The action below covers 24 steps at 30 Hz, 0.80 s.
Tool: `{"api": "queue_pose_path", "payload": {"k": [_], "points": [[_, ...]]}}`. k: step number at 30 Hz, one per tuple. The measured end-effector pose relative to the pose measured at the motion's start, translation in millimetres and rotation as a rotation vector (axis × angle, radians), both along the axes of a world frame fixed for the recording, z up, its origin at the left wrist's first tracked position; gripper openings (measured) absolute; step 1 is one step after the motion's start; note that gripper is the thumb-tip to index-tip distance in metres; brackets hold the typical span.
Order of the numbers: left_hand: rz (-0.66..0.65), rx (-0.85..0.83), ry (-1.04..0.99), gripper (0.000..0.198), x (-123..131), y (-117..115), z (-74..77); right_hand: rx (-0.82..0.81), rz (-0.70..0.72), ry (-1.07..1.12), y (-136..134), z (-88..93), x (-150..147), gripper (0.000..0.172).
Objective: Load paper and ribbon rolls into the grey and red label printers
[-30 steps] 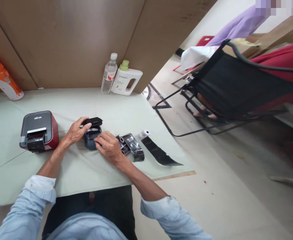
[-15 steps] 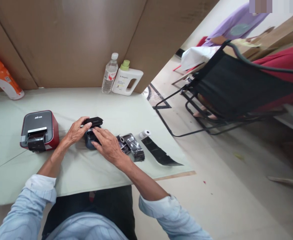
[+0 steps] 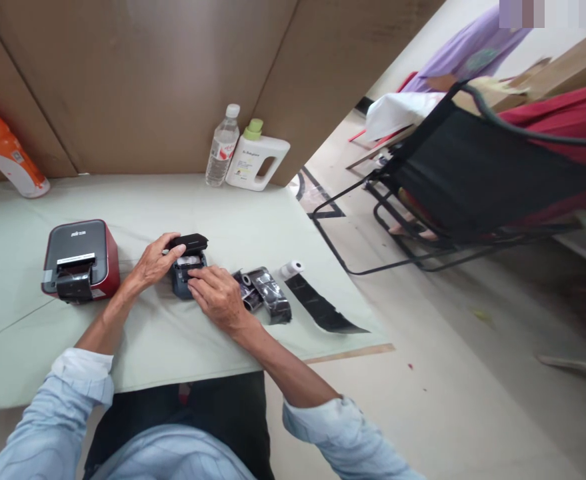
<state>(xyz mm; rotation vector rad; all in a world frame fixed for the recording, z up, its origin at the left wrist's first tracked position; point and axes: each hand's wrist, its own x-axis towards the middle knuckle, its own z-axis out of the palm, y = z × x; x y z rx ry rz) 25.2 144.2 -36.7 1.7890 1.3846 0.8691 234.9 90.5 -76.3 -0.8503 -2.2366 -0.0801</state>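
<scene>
A small dark printer (image 3: 185,267) sits mid-table with its black lid (image 3: 190,241) raised; a white roll shows inside. My left hand (image 3: 153,262) grips the lid and the printer's left side. My right hand (image 3: 216,295) rests curled against the printer's front right, fingertips pressing at its opening. Just right of that hand lie black wrapped rolls (image 3: 265,301), then a small white paper roll (image 3: 291,269) with a black strip (image 3: 320,309) trailing toward the table edge.
A red and black printer (image 3: 80,260) stands at the left. An orange bag (image 3: 3,153), a water bottle (image 3: 222,146) and a white jug (image 3: 257,159) stand along the cardboard back wall. A black folding chair (image 3: 473,173) and another person in purple (image 3: 465,53) are at the right.
My right hand drew back from over the printer's opening to its front right edge, fingers curling. The white roll inside now shows. My left hand stayed on the lid.
</scene>
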Motion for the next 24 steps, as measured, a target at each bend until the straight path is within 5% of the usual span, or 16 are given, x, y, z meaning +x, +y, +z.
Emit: {"api": "queue_pose_path", "payload": {"k": [11, 24], "points": [[-0.025, -0.014, -0.006, 0.054, -1.7, -0.9, 0.4, -0.068, 0.037, 0.031, -10.4, -6.3, 6.1, 0.02], [-0.206, 0.001, -0.006, 0.059, -14.4, -2.3, 0.5, -0.094, 0.038, 0.073, -13.1, -4.9, 5.7, 0.021]]}}
